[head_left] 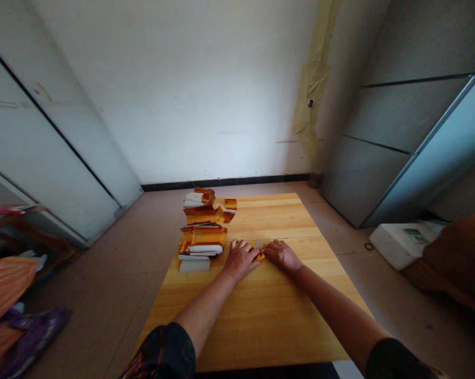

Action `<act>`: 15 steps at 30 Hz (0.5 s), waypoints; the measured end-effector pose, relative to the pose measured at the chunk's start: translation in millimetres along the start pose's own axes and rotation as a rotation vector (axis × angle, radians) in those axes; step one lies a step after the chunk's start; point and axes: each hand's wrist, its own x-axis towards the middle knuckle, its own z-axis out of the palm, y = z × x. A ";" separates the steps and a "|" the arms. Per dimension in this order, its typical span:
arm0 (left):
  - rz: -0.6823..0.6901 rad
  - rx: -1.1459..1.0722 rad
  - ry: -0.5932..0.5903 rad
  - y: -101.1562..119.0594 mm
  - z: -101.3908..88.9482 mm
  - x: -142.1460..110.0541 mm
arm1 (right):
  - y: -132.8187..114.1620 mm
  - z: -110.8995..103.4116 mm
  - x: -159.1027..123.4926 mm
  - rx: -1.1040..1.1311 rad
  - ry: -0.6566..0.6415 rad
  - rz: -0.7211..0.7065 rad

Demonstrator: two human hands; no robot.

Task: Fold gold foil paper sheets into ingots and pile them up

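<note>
The left hand's fingers (252,252) and the right hand's fingers (270,251) reach toward each other, lying close together and slightly curled, with the tips meeting over a small folded piece of glossy amber film (259,251). At this size I cannot tell whether they are pinching it or only pressing it down against the table (274,223). The left hand (240,260) and right hand (281,256) both rest low on the wood, near the middle of the table, with the forearms running back toward the near edge.

The piece looks light, thin and springy, and probably slippery. It would likely crease easily, so it seems best taken by its folded edges between fingertip and thumb.

Just left of the hands, along the table's left edge, stand loose stacks of amber film folded around white strips (201,242). A second, smaller heap (205,209) lies further along that edge, with a plain white strip (194,266) at the near end of the stacks. Beyond the table's far end is a white wall with a dark skirting board. To the right of the table, on the tiled floor, sits a white plastic box (403,245), and to its left lie an orange cloth and a purple bag (34,337).
</note>
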 end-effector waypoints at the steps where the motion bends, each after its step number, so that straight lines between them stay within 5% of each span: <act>1: -0.003 0.002 0.000 0.4 0.5 0.1 | 0.7 0.2 0.1 0.000 0.002 -0.007; 15: 0.033 0.080 0.105 3.0 9.5 -0.7 | -0.9 -3.5 2.5 -0.005 -0.052 0.026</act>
